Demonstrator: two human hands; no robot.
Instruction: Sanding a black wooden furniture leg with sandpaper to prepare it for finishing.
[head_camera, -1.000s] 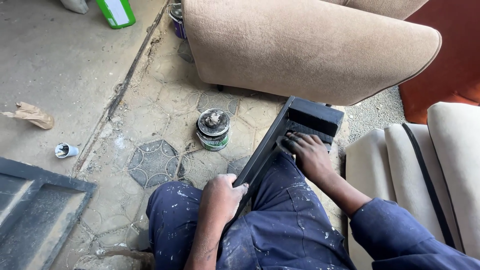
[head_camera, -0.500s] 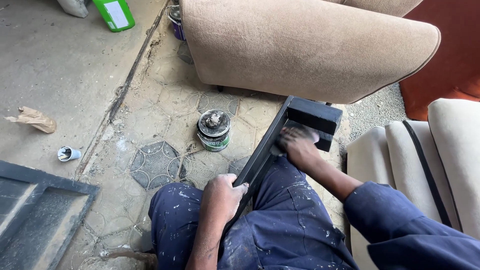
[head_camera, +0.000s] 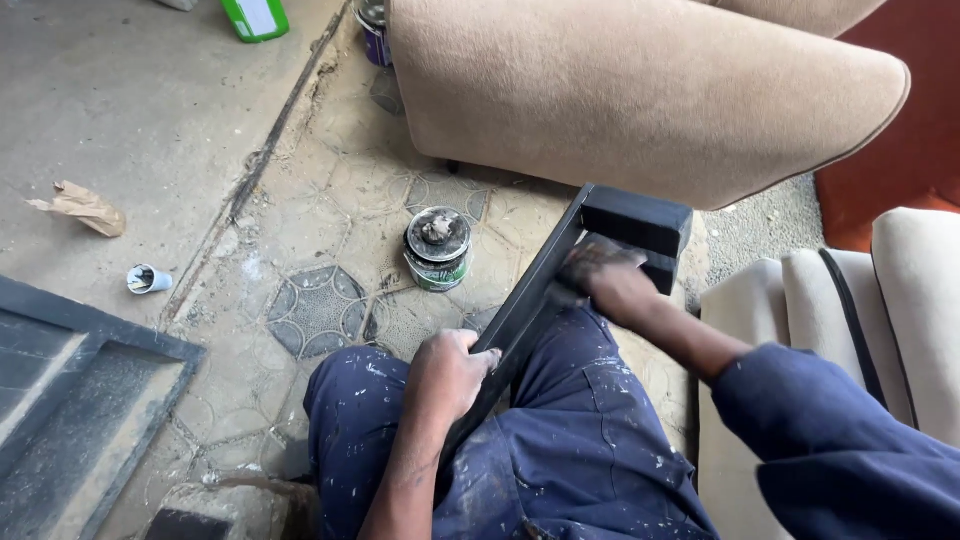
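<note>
The stiff black wooden frame (head_camera: 560, 290), seemingly weighty, is clasped on its long rail by the closed left hand (head_camera: 452, 372); the right hand (head_camera: 605, 280), fingers blurred, is pressed near its block end.

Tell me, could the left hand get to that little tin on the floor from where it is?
Probably yes. The left hand grips the black wooden frame, and only bare patterned floor lies between it and the tin; it would have to let go first.

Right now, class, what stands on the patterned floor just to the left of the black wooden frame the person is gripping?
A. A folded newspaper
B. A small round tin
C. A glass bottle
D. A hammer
B: a small round tin with a smeared lid sits on the tiles beside the black frame, which the left hand grips.
</note>
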